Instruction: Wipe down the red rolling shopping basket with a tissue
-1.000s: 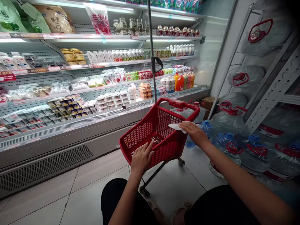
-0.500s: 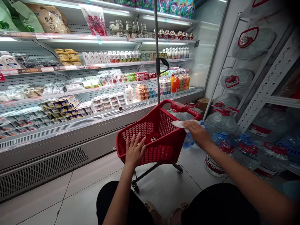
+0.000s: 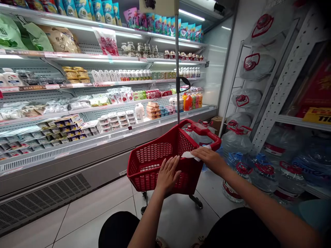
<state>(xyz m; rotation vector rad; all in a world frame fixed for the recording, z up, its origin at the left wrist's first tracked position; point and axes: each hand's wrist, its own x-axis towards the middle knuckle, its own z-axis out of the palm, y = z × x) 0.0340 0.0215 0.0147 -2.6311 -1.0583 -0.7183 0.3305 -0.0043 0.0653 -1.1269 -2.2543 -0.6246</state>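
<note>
In front of me stands a small red shopping cart of perforated plastic on dark legs with casters. My left hand lies against the near side of its basket near the rim, fingers stretched out and holding nothing. Toward the handle end, my right hand presses a white cloth or tissue onto the cart's upper rim, its fingers over the cloth. A red handle rises just beyond that hand. From the handle end a grey pole with a black hook goes up to a sign board.
A lit refrigerated shelf unit with dairy cups, bottles and bags runs along the left and back. Large water bottles with red handles stand at the right, beside a white perforated rack post. Tiled floor lies below.
My right hand has slid the white cloth left along the cart rim. My left hand has moved right along the basket side. The view has tilted up a little.
</note>
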